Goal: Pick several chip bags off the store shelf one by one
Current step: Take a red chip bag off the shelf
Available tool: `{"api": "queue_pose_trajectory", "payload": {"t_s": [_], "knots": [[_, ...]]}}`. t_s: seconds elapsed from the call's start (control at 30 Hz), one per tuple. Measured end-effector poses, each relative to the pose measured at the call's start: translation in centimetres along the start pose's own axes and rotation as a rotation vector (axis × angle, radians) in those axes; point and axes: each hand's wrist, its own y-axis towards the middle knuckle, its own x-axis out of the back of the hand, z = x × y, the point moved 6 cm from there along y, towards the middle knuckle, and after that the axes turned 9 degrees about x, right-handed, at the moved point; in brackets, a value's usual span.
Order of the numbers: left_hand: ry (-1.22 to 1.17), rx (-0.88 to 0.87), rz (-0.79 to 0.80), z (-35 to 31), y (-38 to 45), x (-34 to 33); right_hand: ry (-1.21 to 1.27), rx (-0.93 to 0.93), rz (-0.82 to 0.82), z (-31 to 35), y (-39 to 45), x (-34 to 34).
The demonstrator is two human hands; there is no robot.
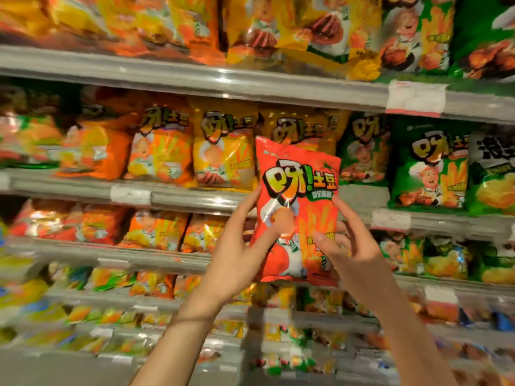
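Fingers of left hand (242,246) and right hand (351,246) pinch the red chip bag (298,176), mid-frame; it looks light, puffy, slippery, so hold its sides.

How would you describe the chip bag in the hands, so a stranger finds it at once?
Start at the store shelf full of snacks. In front of it, the left hand and right hand hold one red bag. Unlike the orange, yellow and green bags behind, it is off the shelf.
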Motion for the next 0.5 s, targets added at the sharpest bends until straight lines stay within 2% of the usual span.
{"api": "queue_pose_trajectory", "payload": {"t_s": [0.23, 0.5], "knots": [[-0.046, 0.105, -0.207, 5.0, -8.2, 14.7, 0.079, -0.043, 0.136, 2.7, -4.6, -15.1], [-0.03, 0.16, -0.375, 8.1, -9.9, 28.2, 0.137, -0.02, 0.276, 4.1, -2.6, -29.7]]}}
